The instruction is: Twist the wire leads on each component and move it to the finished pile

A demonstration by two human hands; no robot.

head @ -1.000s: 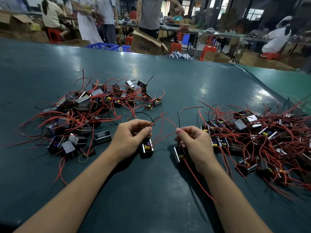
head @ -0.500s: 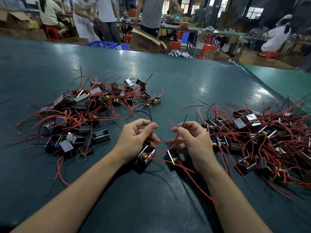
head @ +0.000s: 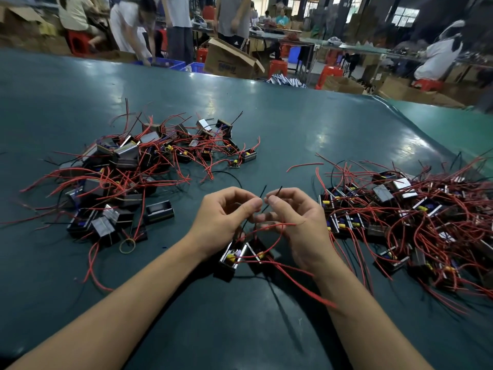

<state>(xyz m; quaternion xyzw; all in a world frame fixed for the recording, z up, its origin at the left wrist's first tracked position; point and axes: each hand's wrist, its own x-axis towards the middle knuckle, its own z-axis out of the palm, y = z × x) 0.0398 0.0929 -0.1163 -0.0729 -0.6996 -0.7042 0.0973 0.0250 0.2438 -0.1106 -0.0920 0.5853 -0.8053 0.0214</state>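
Observation:
Two small black box components lie side by side on the green table, one (head: 231, 259) under my left wrist and one (head: 258, 251) just right of it, each trailing red and black leads. My left hand (head: 225, 220) pinches a thin black lead between thumb and forefinger. My right hand (head: 296, 220) pinches another black lead, fingertips almost touching the left ones. A red lead (head: 269, 228) loops below my fingers. One pile of components (head: 128, 177) spreads at the left, a second pile (head: 416, 217) at the right.
A tan rubber band (head: 127, 245) lies by the left pile. A loose red wire (head: 304, 165) rests between the piles. Beyond the table's far edge stand an open cardboard box (head: 232, 60), red stools and several people.
Both hands have come together at the middle and now pinch black lead ends. The two components have shifted close together beneath my wrists.

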